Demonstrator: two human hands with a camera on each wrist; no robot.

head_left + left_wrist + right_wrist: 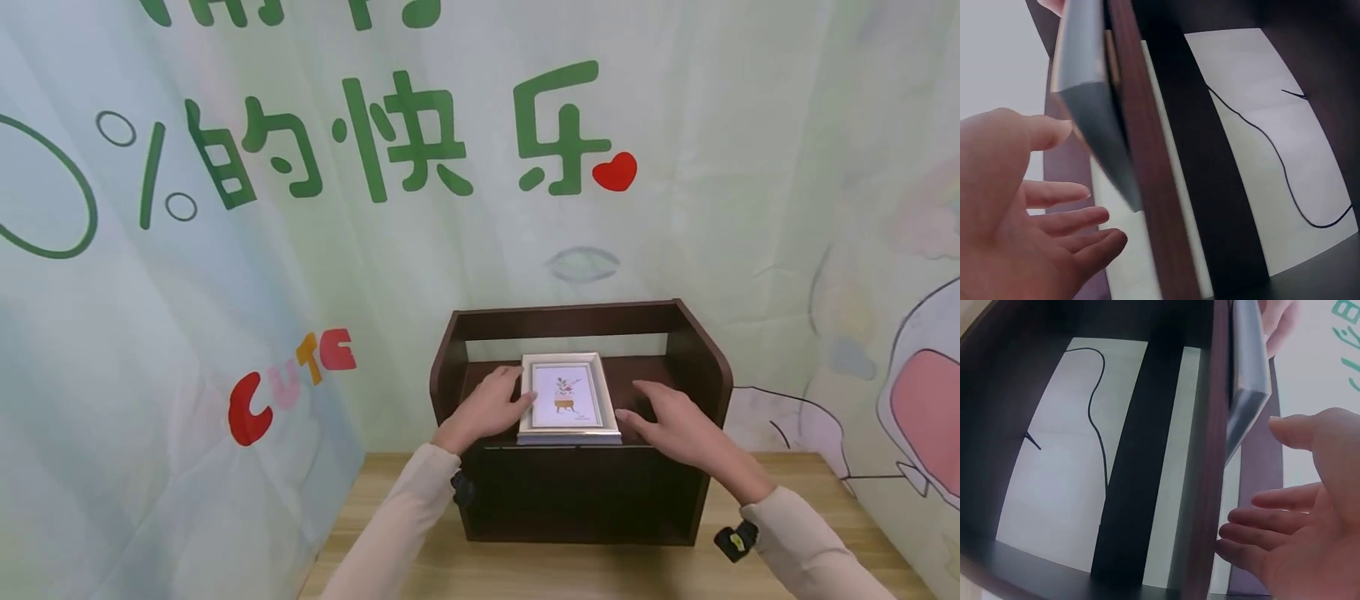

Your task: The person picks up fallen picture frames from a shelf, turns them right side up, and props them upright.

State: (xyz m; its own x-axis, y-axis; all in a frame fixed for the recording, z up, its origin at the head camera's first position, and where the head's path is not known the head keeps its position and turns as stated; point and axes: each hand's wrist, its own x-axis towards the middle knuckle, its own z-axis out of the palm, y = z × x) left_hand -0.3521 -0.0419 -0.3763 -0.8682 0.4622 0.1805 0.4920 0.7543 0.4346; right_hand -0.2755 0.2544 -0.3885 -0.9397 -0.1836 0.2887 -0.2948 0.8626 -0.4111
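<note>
A silver-rimmed picture frame lies face up on the upper board of a dark brown desk shelf, its front edge along the board's front. Inside its border is a drawing of a potted plant on a stand. At its left side is my left hand, fingers spread, thumb at the rim; whether it touches cannot be told. My right hand hovers by the right side with relaxed fingers, its thumb close to the rim. The wrist views show the picture frame's grey side near my left thumb and its edge near my right thumb.
The shelf has raised side panels and a back rail. It stands on a wood-grain table, against a printed curtain. The wrist views show the shelf's open lower compartment and a curved black line behind it.
</note>
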